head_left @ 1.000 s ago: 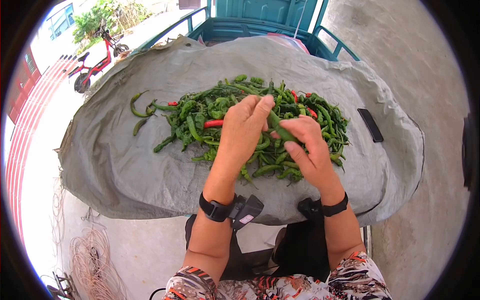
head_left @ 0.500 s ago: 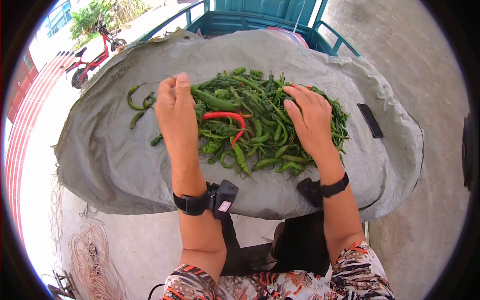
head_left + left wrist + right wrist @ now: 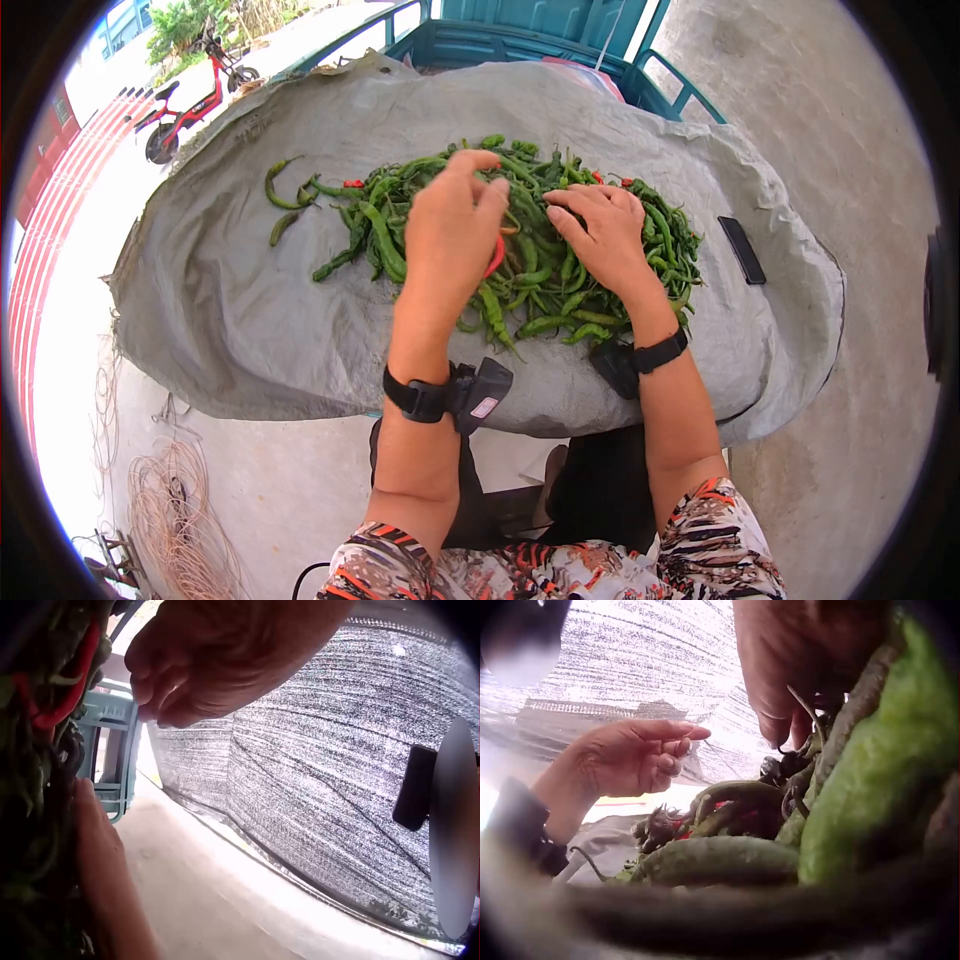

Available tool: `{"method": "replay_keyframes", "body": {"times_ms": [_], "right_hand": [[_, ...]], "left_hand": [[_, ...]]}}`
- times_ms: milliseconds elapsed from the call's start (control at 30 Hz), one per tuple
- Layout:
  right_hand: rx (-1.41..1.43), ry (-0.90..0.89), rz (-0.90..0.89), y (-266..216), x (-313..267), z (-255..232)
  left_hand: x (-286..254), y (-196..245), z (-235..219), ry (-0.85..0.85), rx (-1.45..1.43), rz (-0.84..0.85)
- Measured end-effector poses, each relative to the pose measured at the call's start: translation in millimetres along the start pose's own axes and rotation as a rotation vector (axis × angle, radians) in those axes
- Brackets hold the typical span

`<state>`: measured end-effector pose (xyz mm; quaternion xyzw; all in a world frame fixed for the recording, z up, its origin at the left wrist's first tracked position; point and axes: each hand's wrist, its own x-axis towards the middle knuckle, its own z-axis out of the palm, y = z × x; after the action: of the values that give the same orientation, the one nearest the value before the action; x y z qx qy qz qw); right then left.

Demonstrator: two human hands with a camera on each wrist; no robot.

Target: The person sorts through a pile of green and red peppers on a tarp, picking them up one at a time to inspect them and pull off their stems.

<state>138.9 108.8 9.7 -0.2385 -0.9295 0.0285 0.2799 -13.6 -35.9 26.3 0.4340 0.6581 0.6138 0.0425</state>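
Observation:
A heap of green chili peppers (image 3: 535,320) with a few red ones lies on a grey cloth (image 3: 270,340). My left hand (image 3: 450,232) is raised over the heap's middle, holding nothing. In the right wrist view the left hand (image 3: 634,761) shows its index finger reaching out, the other fingers loosely bent. On the heap's right part rests my right hand (image 3: 603,232), its fingers reaching down among the peppers. Stems and dark pepper tips surround the right fingertips (image 3: 772,731). A curved red pepper (image 3: 496,257) shows partly behind the left hand.
A black phone (image 3: 741,250) lies on the cloth to the right. Several loose peppers (image 3: 277,187) sit left of the heap. Behind the cloth stands a teal cart bed (image 3: 480,42). Coiled wire (image 3: 175,510) lies on the ground at lower left; a red bike (image 3: 205,105) stands beyond.
The left hand carried a large green pepper away from the right hand to the heap's left side, let it go, then came back to the middle. The right hand settled onto the heap.

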Motion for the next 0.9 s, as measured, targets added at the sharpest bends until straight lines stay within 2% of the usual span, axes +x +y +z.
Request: {"method": "replay_keyframes", "body": {"times_ms": [100,133,200,333,500,533,600,667,700,800,900], "right_hand": [[0.217,0.094,0.012,7.3,5.3,6.7],[0.238,0.098,-0.006,7.1,4.7,5.9],[0.281,0.111,-0.045,4.4,2.3,1.1],[0.465,0.066,0.128,-12.6,-0.3,-2.0],[0.255,0.078,-0.066,0.7,-7.2,3.6],[0.230,0.098,-0.091,1.4,-8.7,3.6],[0.206,0.221,-0.094,0.5,-9.4,-1.4],[0.112,0.357,-0.114,-2.6,-9.4,-7.0],[0.125,0.396,-0.125,-7.8,-10.0,-11.0],[0.104,0.484,-0.149,-22.8,-10.4,-22.8],[-0.036,0.496,-0.123,-25.3,-13.3,-23.6]], "left_hand": [[-2.4,-5.8,15.3,-0.124,-0.103,0.004],[-2.3,-10.6,20.4,-0.124,-0.078,0.052],[-3.5,-14.7,26.8,-0.157,-0.089,0.012],[-4.6,-22.5,42.1,-0.138,-0.070,0.048],[-0.5,-22.4,54.0,-0.206,-0.275,0.079],[-0.3,-21.6,53.7,-0.207,-0.247,0.146],[0.3,-15.9,50.6,-0.209,-0.192,0.283],[-0.8,-3.9,47.0,-0.261,-0.217,0.288],[-2.1,1.6,45.8,-0.287,-0.230,0.289],[-4.9,8.4,44.9,-0.354,-0.672,0.070],[-3.1,2.2,41.7,-0.275,-0.840,0.063]]}}
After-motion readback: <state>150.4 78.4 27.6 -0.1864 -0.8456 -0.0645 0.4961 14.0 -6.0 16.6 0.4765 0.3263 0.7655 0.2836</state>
